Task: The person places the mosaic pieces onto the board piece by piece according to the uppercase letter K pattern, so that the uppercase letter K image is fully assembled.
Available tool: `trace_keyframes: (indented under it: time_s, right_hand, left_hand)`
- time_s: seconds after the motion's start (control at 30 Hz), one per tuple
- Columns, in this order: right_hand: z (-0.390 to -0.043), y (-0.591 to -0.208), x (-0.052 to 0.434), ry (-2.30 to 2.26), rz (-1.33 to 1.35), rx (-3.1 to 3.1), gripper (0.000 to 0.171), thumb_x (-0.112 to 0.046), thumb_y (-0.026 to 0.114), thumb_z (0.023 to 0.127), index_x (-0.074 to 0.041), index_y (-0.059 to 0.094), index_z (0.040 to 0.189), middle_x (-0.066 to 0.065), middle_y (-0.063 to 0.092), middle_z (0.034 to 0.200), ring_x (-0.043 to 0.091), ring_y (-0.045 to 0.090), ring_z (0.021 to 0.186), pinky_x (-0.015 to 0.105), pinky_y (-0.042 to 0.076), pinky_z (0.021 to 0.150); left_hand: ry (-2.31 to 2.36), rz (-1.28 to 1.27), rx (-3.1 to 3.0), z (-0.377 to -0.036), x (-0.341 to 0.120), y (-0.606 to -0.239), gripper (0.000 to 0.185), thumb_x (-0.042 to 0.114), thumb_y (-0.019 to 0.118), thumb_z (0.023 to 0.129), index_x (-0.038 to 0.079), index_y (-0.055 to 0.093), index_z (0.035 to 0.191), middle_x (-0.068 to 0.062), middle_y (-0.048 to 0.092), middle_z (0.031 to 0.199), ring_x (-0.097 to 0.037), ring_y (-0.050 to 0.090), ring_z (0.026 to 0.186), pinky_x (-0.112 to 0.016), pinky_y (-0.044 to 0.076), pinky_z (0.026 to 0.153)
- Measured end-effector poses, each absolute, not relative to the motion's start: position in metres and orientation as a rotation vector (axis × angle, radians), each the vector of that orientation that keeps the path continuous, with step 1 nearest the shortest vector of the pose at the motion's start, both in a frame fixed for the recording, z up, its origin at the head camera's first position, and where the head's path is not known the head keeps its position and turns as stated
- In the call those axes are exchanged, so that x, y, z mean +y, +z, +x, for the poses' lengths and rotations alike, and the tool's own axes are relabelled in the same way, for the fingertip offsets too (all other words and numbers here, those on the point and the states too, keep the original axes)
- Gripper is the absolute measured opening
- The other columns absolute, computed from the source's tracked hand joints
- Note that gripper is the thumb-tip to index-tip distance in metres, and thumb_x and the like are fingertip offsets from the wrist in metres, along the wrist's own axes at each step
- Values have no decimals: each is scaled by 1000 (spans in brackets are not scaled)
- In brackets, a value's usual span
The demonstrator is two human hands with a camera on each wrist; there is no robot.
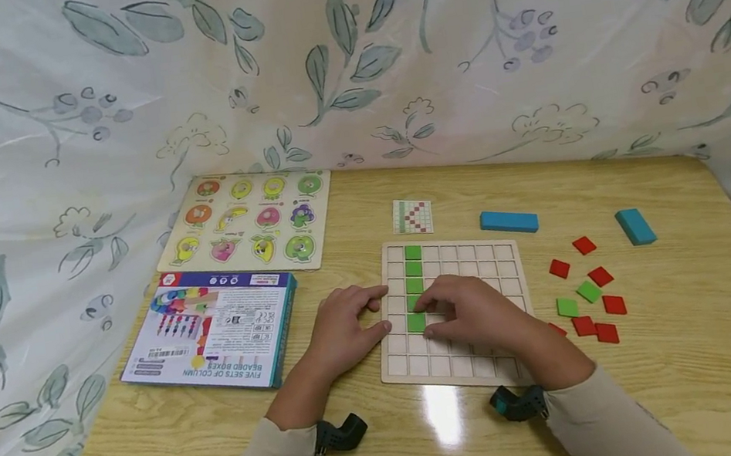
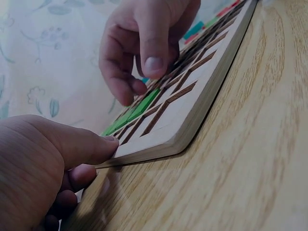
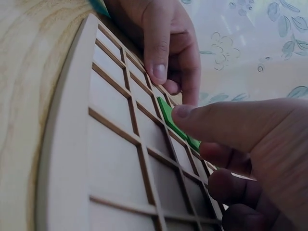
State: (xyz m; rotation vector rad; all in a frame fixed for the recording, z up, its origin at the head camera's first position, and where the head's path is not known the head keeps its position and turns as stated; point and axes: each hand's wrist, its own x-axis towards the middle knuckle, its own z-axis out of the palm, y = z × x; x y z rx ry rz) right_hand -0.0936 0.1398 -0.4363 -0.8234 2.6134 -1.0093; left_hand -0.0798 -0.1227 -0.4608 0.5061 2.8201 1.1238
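Note:
A wooden grid board [image 1: 454,258] lies flat on the table, with a column of green tiles [image 1: 414,268] in its second column. My right hand [image 1: 423,315] is over the board, its thumb and fingertips pinching the lowest green tile [image 3: 167,111] at its cell. The same green tile [image 2: 137,108] shows under the right hand [image 2: 139,77] in the left wrist view. My left hand [image 1: 373,312] rests at the board's left edge. Its thumb [image 2: 103,143] touches the board's rim [image 2: 192,130] and its fingers lie loosely curled on the table.
Loose red and green tiles [image 1: 588,292] lie right of the board, with two blue blocks [image 1: 508,221] [image 1: 635,227] behind them. A pattern card [image 1: 412,216] sits behind the board. A fruit puzzle [image 1: 252,220] and a printed box [image 1: 211,327] are at the left. Patterned cloth surrounds the table.

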Motion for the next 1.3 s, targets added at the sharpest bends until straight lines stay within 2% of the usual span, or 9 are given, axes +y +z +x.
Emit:
trace_keyframes:
  time_s: [0.37, 0.73, 0.93, 1.3]
  right_hand:
    - [-89, -432, 174, -1036, -631, 2639, 28, -24, 89, 90, -22, 79, 116, -8, 70, 107, 16, 55, 81, 32, 48, 72]
    - [-77, -427, 217, -1028, -549, 2736, 27, -20, 88, 91, -21, 79, 117, -6, 65, 96, 16, 54, 75, 28, 47, 62]
    - [-69, -428, 242, -1050, -515, 2795, 29, -15, 88, 90, -19, 79, 117, -4, 65, 96, 14, 53, 69, 28, 45, 54]
    - [-62, -430, 282, -978, -439, 2877, 32, -19, 88, 90, -18, 76, 120, -6, 60, 88, 10, 50, 68, 28, 43, 57]
  left_hand:
    - [1125, 483, 2812, -79, -123, -461, 52, 22, 84, 91, 16, 71, 141, 9, 65, 101, -20, 54, 101, -46, 41, 95]
    - [1130, 501, 2824, -79, -123, -462, 52, 21, 83, 90, 16, 71, 140, 9, 64, 100, -20, 54, 101, -48, 42, 96]
    - [1127, 498, 2819, -79, -122, -462, 51, 21, 83, 90, 16, 72, 140, 9, 64, 101, -20, 54, 101, -47, 41, 95]
    - [1123, 491, 2814, -79, -122, -463, 52, 22, 83, 91, 17, 71, 141, 10, 64, 101, -20, 53, 101, -47, 41, 96]
